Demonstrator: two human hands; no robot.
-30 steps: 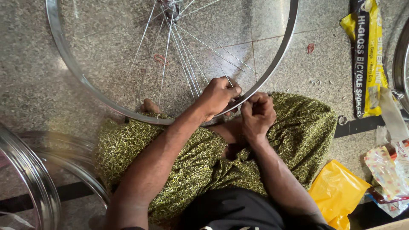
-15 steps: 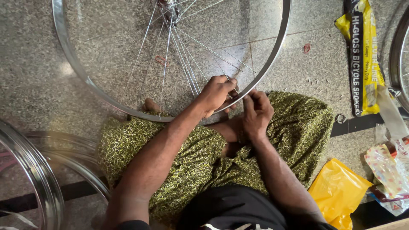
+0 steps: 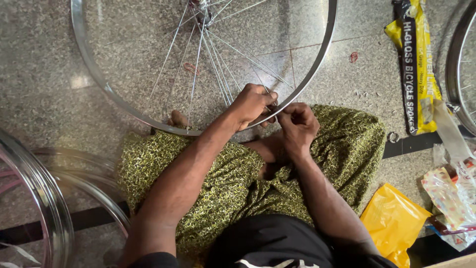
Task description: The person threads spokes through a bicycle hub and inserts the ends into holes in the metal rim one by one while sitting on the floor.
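At the six o'clock edge of the silver wheel rim [image 3: 119, 101], the left hand [image 3: 252, 104] had its fingers curled shut around the rim and a spoke [image 3: 250, 59]. Just beside it at three o'clock, the right hand [image 3: 296, 125] was pinched shut; what it held was hidden. The rim rested against the patterned green lap [image 3: 223, 183] on the speckled floor [image 3: 44, 59].

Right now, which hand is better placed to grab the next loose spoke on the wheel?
Probably the left hand. It already lies over the rim, right by the loose spokes. The right hand sits lower, just outside the rim, fingers pinched together.
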